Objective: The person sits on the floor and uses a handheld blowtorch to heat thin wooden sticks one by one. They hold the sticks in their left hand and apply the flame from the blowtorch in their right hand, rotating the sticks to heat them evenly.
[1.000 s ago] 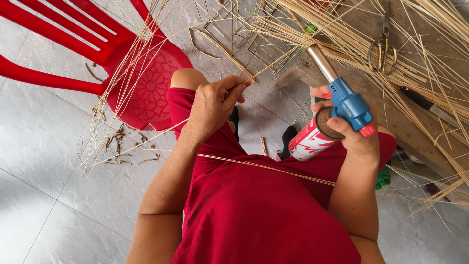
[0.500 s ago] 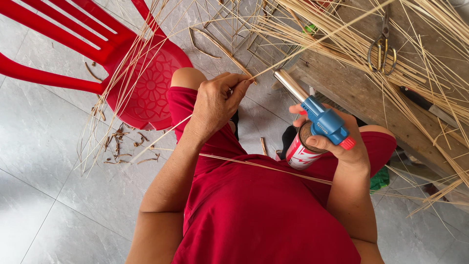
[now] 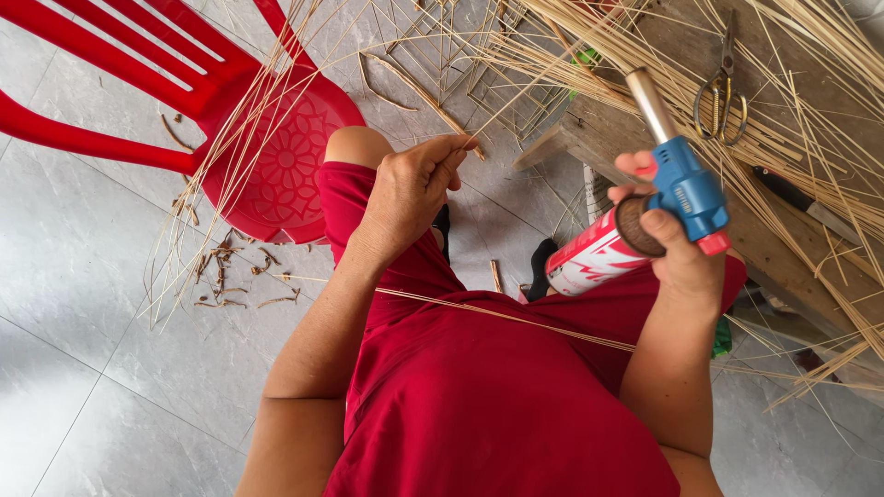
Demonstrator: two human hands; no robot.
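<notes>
R grip [image 3: 677,244] clamped round blue-headed gas torch [image 3: 645,216], nozzle up; L grip [image 3: 410,189] pinching thin cane strip [image 3: 516,99].

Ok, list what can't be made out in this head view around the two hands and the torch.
- Gas torch: the right hand covers part of the red and white canister, and the nozzle tip blends into the straw, so any flame cannot be told.
- Left hand: its fingertips curl over the thin strand, hiding the pinch.
- Scissors: partly under straws.
- Red plastic chair: cut off by the top and left edges.
</notes>
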